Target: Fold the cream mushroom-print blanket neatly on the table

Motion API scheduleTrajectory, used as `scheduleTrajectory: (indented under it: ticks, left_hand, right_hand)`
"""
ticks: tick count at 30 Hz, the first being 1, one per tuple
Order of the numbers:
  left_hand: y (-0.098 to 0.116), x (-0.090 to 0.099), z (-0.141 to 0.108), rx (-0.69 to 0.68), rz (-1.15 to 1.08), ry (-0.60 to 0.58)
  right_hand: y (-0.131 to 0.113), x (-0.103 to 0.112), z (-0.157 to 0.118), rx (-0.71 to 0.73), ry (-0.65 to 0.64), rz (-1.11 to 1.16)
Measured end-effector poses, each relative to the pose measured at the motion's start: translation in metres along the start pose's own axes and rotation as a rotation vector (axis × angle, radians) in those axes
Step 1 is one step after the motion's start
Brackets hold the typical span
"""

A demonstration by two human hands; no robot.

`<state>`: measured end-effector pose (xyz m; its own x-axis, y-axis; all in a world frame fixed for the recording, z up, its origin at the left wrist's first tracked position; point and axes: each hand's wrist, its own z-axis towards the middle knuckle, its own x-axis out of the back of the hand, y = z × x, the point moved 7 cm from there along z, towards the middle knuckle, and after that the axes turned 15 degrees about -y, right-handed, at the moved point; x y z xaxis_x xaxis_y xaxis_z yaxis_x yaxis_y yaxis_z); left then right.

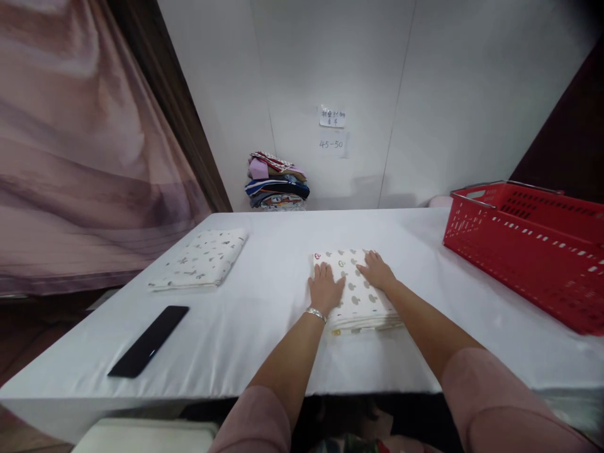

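Observation:
A folded white cloth [357, 292] with grey apple-like or mushroom-like prints lies flat in front of me, its layered edge facing my side. Across its left edge rests my left hand [325, 289], fingers spread and a silver bracelet on the wrist. My right hand [377, 270] lies on the cloth's upper right part, palm down with the fingers stretched out. Both hands press on top of the fabric and neither grips it. Farther left on the table sits another folded white cloth [202, 258] with small dark prints.
A black phone-like slab [148, 341] lies at the left of the white-covered table [268, 251]. On the right stands a red perforated basket [519, 264] with metal handles. Behind the table is a stack of folded fabrics [277, 182], near paper notes [333, 145] on the wall.

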<state>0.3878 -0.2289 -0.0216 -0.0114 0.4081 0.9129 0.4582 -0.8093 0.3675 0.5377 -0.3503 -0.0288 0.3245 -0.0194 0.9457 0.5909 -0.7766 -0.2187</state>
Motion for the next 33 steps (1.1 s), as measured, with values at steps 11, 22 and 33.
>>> scheduleTrajectory:
  ticks: [11,22,33]
  left_hand:
    - [0.013,0.022,0.019,0.036,0.083,-0.017]
    - [-0.024,0.011,0.042,0.128,-0.071,-0.016]
    - [-0.021,0.011,0.041,0.121,-0.052,0.025]
  right_hand:
    - [0.007,-0.011,0.003,0.019,0.018,0.029]
    - [0.009,-0.011,0.006,0.059,0.015,0.033]
    - [-0.008,-0.007,0.009,0.04,0.027,-0.039]
